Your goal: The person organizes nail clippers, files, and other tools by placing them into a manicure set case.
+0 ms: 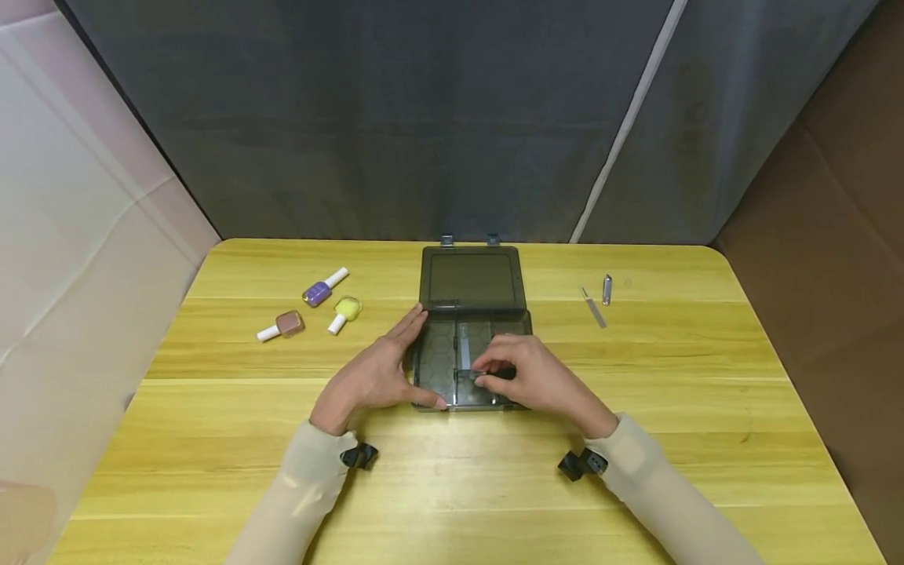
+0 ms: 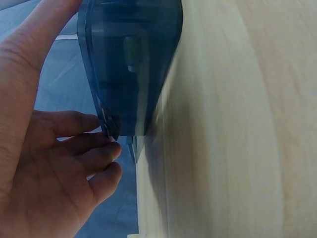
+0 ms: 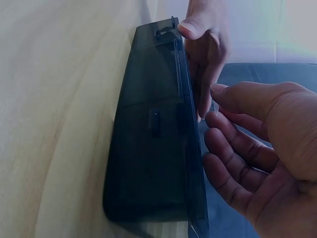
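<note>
A dark see-through box (image 1: 472, 345) sits in the middle of the yellow counter (image 1: 452, 486); its lid (image 1: 472, 278) is flipped open and stands up at the far side. The left hand (image 1: 377, 369) rests against the left side of the box with straight fingers, and the thumb touches the near left corner. The right hand (image 1: 526, 373) is over the right part of the box; its fingers pinch the near end of a thin grey file (image 1: 465, 349), which lies inside the box and points away from the person. Three nail polish bottles lie on the counter to the left, well apart from the box: a purple one (image 1: 325, 287), a yellow one (image 1: 344, 312) and a brown one (image 1: 281, 326). To the right lie a flat metal stick (image 1: 594, 307) and a small silver tool (image 1: 606, 289), just beside each other.
</note>
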A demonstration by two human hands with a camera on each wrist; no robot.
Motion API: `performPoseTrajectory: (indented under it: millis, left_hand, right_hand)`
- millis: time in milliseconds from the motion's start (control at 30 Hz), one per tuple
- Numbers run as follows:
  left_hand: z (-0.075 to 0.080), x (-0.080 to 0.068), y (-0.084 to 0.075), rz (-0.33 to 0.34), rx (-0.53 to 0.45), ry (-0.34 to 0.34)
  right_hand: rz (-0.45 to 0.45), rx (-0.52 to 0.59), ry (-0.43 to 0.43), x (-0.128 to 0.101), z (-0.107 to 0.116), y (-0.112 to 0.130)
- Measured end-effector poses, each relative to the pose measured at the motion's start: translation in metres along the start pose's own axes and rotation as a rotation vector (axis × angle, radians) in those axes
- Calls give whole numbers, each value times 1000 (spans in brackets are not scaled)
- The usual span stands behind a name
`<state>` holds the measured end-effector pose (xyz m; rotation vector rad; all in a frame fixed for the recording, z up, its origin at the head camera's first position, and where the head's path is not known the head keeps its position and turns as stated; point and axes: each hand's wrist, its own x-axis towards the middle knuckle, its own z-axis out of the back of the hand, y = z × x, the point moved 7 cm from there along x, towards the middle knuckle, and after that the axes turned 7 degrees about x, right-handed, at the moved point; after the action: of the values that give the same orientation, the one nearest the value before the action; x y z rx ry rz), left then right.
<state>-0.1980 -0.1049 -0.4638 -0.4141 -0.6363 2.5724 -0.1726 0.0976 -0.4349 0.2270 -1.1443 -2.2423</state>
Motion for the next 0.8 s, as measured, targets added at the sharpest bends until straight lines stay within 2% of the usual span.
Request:
performPoseTrajectory:
  millis: [467, 800]
  left_hand:
    - [-1, 0, 1, -13, 3, -3]
    - [0, 0, 0, -14, 3, -8]
  right_hand:
    - [22, -18, 14, -1, 1, 0]
    - [20, -14, -33, -3, 13, -2]
